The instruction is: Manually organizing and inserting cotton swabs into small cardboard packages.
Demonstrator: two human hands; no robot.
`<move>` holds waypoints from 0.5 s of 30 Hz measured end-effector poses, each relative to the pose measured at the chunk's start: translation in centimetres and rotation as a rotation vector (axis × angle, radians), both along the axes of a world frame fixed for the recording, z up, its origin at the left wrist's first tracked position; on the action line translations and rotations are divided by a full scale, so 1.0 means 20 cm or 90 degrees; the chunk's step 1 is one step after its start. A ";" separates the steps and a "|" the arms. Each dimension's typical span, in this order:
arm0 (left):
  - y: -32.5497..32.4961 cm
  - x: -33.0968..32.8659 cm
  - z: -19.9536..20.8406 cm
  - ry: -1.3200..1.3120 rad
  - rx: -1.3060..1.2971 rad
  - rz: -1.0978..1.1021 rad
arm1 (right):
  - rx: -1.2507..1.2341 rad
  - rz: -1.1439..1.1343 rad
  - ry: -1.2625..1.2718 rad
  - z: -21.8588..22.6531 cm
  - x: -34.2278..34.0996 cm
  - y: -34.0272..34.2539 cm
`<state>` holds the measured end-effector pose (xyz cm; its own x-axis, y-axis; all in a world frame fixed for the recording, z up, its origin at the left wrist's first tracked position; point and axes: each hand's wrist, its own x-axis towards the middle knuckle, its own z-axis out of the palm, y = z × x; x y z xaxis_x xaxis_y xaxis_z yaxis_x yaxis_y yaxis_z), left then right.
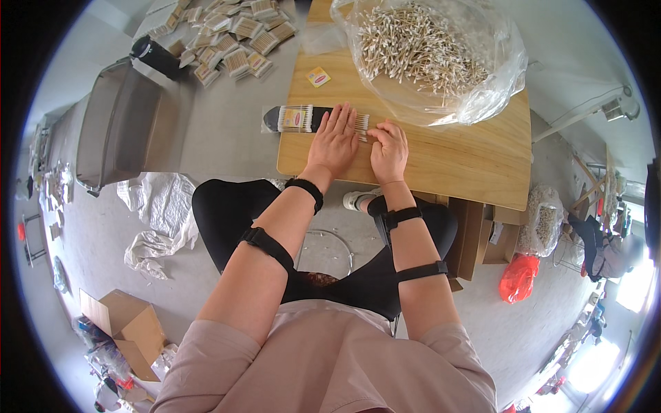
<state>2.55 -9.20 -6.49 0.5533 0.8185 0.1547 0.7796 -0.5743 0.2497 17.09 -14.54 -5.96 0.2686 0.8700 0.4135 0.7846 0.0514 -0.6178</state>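
A dark, round-ended paddle (pixel 272 119) lies on the wooden tabletop with a clear pouch (pixel 296 118) around its left part. The pouch bears a small yellow, white and red label card. My left hand (pixel 333 144) rests palm down across the paddle, fingers stretched out flat. From under its fingertips a row of cotton swabs (pixel 362 124) sticks out to the right. Beside the swab ends, my right hand (pixel 388 155) is closed, fingers curled and thumb drawn in. Whatever it pinches is too small to make out. Behind the hands lies a loose label card (pixel 318 77).
A large clear bag of loose cotton swabs (pixel 423 51) stands at the back right. Many filled swab packs (pixel 235 63) lie on the grey table at the back left, near a black cylinder (pixel 156 56) and a grey plastic bin (pixel 113 124). Cardboard boxes (pixel 468 237) stand below the tabletop.
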 end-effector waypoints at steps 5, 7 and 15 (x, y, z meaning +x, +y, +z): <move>0.00 0.00 0.00 -0.016 -0.005 -0.003 | -0.007 0.005 -0.006 0.00 0.01 0.01; 0.00 0.00 0.00 -0.014 -0.008 -0.002 | -0.017 -0.012 -0.008 0.00 0.00 0.01; 0.00 0.00 0.00 -0.017 0.006 0.000 | -0.024 -0.012 -0.030 0.00 0.00 0.01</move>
<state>2.56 -9.14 -6.41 0.5488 0.8170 0.1772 0.7726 -0.5766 0.2657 17.00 -14.31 -5.90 0.2664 0.8799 0.3934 0.8133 0.0139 -0.5817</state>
